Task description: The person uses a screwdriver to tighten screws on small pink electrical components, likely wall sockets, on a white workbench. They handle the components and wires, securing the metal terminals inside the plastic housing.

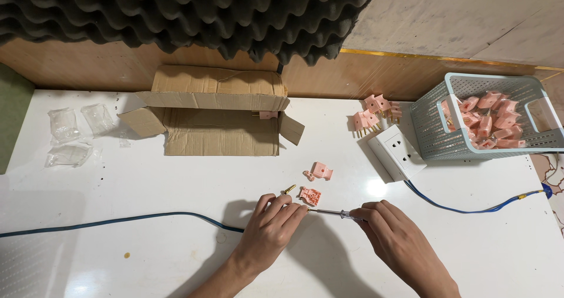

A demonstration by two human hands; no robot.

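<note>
- The right hand (pixel 392 234) is closed around the handle of a slim screwdriver (pixel 335 214), fingers curled over its rear end.
- The screwdriver lies nearly level above the white table (pixel 147 174); its long axis runs left to right across the view, the handle at the right and the metal shaft pointing left, very slightly toward the wall.
- The shaft's tip meets the fingertips of the left hand (pixel 267 227), just below an open pink plug half (pixel 309 196) that lies flat on the table.
- The left hand is curled, its fingertips pinched together at the screwdriver's tip; what they pinch is too small to tell.
- A blue cable (pixel 117 220) crosses the table from the left edge and disappears under the left hand.
- A small brass screw (pixel 289 189) lies just left of the plug half, near the left fingertips.
- A second pink plug shell (pixel 321 171) with a small pink piece beside it lies a little farther toward the wall.
- A white socket block (pixel 397 151) sits to the right of these, a blue lead running from it toward the table's right edge.
- Assembled pink plugs (pixel 373 114) stand in a cluster behind the socket block.
- A pale blue basket (pixel 432 127) at the right holds many more pink plugs.
- An open cardboard box (pixel 217 113) lies against the wall, and clear plastic bags (pixel 73 133) lie at the far left.
</note>
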